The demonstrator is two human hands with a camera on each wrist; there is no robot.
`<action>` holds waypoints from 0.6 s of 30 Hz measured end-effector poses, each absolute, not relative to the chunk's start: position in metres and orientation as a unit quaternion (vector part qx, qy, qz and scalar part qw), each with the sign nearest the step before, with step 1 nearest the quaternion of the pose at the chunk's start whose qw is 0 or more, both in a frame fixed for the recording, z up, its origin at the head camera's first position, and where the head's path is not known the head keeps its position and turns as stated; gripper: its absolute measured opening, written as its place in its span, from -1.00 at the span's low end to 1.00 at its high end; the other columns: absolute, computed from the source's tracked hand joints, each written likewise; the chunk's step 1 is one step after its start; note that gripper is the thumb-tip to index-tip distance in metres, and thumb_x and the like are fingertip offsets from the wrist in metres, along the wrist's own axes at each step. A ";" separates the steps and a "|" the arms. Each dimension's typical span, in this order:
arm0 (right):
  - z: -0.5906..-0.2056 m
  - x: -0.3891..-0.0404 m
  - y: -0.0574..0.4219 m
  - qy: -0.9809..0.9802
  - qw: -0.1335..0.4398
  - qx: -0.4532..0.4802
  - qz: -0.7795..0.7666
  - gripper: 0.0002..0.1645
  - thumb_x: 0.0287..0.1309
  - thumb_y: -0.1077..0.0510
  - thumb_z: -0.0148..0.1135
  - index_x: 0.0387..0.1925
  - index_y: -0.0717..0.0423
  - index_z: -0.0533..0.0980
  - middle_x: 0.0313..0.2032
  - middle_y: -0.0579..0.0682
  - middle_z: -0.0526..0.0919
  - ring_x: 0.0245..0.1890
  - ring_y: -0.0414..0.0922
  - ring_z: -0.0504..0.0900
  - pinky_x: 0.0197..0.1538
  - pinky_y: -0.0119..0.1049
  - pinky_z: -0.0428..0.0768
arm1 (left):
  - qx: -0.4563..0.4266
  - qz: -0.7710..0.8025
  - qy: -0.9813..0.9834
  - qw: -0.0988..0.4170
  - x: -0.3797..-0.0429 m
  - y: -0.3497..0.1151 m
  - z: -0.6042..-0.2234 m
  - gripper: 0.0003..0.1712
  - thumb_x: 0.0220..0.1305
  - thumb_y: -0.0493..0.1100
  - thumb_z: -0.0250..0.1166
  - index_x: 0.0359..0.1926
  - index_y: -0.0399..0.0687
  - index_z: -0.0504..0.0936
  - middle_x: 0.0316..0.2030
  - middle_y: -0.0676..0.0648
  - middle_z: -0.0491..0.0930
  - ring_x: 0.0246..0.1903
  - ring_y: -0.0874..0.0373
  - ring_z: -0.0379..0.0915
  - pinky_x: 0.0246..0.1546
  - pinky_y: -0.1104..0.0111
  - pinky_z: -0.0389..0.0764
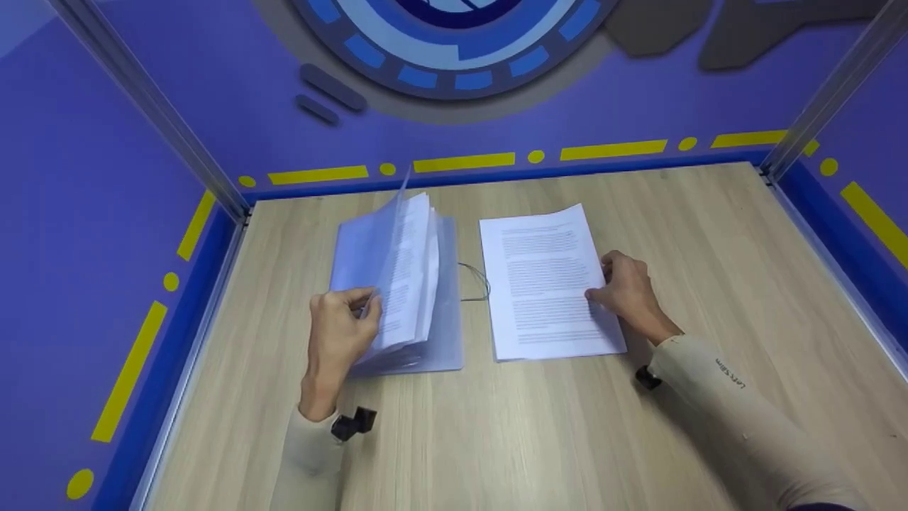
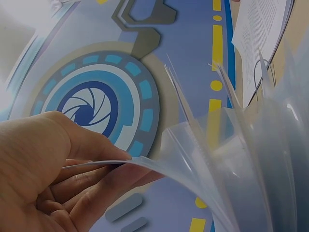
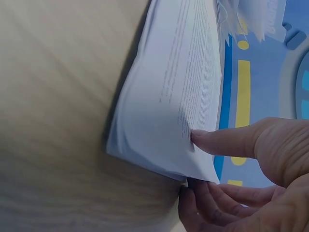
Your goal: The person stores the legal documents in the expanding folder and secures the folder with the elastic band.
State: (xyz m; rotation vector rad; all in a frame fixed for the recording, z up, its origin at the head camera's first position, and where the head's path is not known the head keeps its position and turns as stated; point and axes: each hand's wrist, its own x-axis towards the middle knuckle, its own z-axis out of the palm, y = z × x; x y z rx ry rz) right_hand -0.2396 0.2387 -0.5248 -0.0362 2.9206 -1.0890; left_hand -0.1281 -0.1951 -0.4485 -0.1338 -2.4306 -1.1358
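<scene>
On the left of the table lies an opened clear-plastic folder [image 1: 447, 341], its translucent sleeves standing up with printed sheets [image 1: 406, 284] inside. My left hand [image 1: 342, 323] pinches the edge of a raised plastic sleeve [image 2: 178, 176] between thumb and fingers, as the left wrist view shows close up. To the right of the folder is a stack of printed paper [image 1: 546, 284]. At its right edge my right hand [image 1: 628, 287] holds the paper, thumb on top and fingers tucked under the edge. In the right wrist view the top sheets [image 3: 166, 111] lift slightly there.
A thin dark cord loop [image 1: 486, 284] sticks out from the folder towards the paper stack. The wooden table [image 1: 496, 440] meets blue panels [image 1: 454, 142] at the back and sides, with metal posts [image 1: 156, 106] in the corners. Small black wrist cameras [image 1: 355, 424] sit at both sleeves.
</scene>
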 end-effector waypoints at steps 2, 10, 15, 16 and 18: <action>-0.525 -0.240 0.238 0.936 0.006 -0.014 -0.351 -0.32 -0.04 0.44 0.55 0.14 0.59 0.49 -0.07 0.46 0.69 -0.17 0.18 0.68 -0.23 -0.14 0.66 | -0.049 -0.413 -0.881 0.225 -0.129 -0.195 -0.448 -0.85 0.22 -0.44 0.41 -0.20 -0.45 0.83 -0.29 -0.38 0.80 -0.33 -0.19 0.84 -0.27 0.05 0.84; -0.527 -0.238 0.233 0.942 -0.032 -0.031 -0.333 -0.36 -0.08 0.49 0.46 0.11 0.60 0.50 -0.10 0.46 0.69 -0.16 0.22 0.67 -0.14 0.05 0.66 | -0.049 -0.412 -0.881 0.228 -0.129 -0.195 -0.448 -0.85 0.21 -0.44 0.42 -0.21 -0.45 0.83 -0.29 -0.37 0.80 -0.34 -0.18 0.84 -0.27 0.07 0.84; -0.528 -0.236 0.233 0.943 -0.046 -0.038 -0.327 -0.36 -0.10 0.50 0.43 0.11 0.61 0.50 -0.11 0.47 0.68 -0.15 0.24 0.66 -0.10 0.11 0.65 | -0.051 -0.414 -0.880 0.226 -0.129 -0.196 -0.449 -0.85 0.21 -0.45 0.40 -0.20 -0.47 0.83 -0.29 -0.38 0.80 -0.33 -0.19 0.84 -0.27 0.05 0.84; -0.528 -0.236 0.233 0.943 -0.045 -0.038 -0.329 -0.36 -0.10 0.50 0.44 0.11 0.61 0.50 -0.11 0.47 0.68 -0.15 0.24 0.66 -0.10 0.11 0.65 | -0.051 -0.414 -0.880 0.226 -0.129 -0.196 -0.449 -0.85 0.21 -0.45 0.41 -0.21 -0.47 0.83 -0.29 -0.38 0.80 -0.33 -0.18 0.84 -0.27 0.05 0.84; -0.527 -0.236 0.232 0.942 -0.043 -0.039 -0.331 -0.35 -0.10 0.51 0.45 0.12 0.62 0.49 -0.11 0.47 0.68 -0.15 0.23 0.66 -0.11 0.09 0.64 | -0.052 -0.413 -0.881 0.224 -0.129 -0.196 -0.449 -0.85 0.22 -0.45 0.41 -0.21 -0.47 0.83 -0.29 -0.38 0.80 -0.32 -0.19 0.84 -0.26 0.04 0.84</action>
